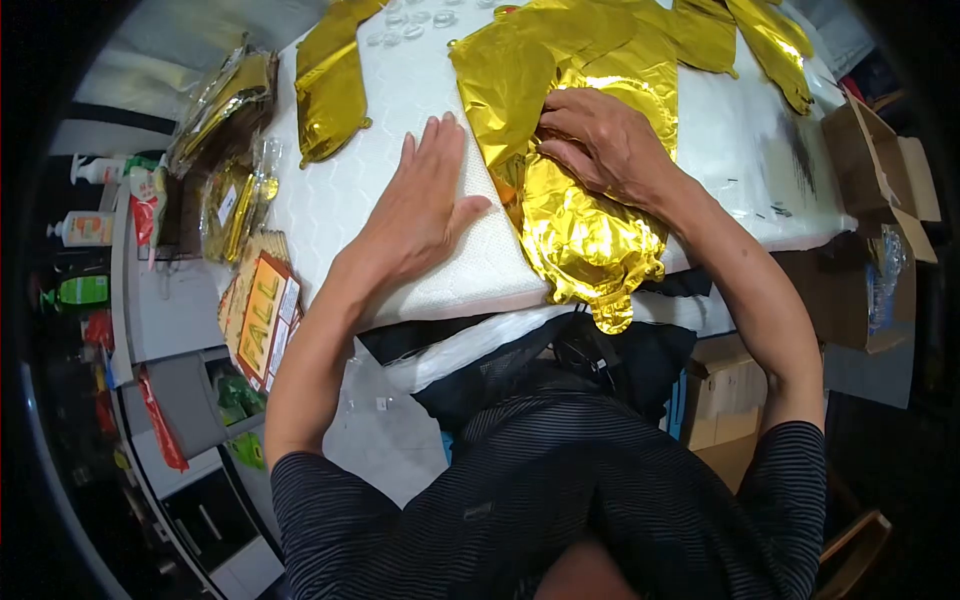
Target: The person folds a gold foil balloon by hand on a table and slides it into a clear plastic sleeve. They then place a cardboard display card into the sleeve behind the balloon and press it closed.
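Note:
My left hand (428, 200) lies flat on the white quilted padded surface (350, 225), fingers stretched out and the thumb pointing toward the foil. It holds nothing. Just right of it is a shiny gold foil balloon (590, 235), flat and wrinkled, with a rounded tab hanging over the front edge. My right hand (605, 140) rests on this balloon, its fingers bent and closed on the foil; the fingertips are partly hidden. Another gold foil piece (335, 95) lies at the left. More gold foil (775, 45) is spread at the back right.
Clear plastic rings or discs (405, 25) lie at the back. Packets of gold foil (225, 110) and a "FALL" sign (265, 320) stand along the left edge. Beyond them is a shelf with bottles (85, 228). An opened cardboard box (860, 150) stands at the right.

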The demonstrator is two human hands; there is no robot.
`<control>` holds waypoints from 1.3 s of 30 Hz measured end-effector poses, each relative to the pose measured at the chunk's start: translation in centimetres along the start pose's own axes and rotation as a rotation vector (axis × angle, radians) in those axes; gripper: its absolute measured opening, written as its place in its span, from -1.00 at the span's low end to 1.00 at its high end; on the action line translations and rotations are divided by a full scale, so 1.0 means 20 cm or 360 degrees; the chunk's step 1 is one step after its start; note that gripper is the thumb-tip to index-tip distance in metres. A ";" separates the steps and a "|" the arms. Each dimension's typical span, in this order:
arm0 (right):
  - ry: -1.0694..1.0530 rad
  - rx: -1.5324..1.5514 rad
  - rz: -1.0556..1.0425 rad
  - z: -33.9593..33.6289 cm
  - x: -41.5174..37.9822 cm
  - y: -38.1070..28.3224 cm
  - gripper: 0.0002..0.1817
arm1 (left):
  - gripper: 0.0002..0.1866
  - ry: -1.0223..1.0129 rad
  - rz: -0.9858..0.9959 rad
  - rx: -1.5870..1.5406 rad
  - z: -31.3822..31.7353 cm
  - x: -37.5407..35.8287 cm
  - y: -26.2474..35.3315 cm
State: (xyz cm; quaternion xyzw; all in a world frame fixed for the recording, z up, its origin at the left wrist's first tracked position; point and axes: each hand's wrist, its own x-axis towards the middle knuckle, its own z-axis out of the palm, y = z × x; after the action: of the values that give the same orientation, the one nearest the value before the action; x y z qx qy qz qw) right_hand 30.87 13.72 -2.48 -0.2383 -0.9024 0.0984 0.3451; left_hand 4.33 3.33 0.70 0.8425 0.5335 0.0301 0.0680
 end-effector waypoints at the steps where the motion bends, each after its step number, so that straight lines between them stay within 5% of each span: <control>1: -0.0053 0.0011 0.0034 -0.01 0.00 -0.01 -0.73 | -0.08 0.0006 -0.0006 0.0003 0.00 -0.01 0.01; 31: -0.0052 -0.0014 0.0010 -0.01 0.02 -0.01 -0.71 | -0.11 0.0353 0.0051 -0.0122 0.04 0.20 0.06; 39: -0.0018 0.0011 0.0017 -0.01 0.01 -0.01 -0.70 | -0.11 0.0137 0.0092 0.0006 0.02 0.06 -0.01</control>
State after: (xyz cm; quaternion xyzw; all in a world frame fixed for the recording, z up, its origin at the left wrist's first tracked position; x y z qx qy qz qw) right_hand 30.84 13.60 -2.21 -0.2413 -0.9028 0.1047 0.3402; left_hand 4.79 4.38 0.19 0.8557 0.5113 0.0673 0.0423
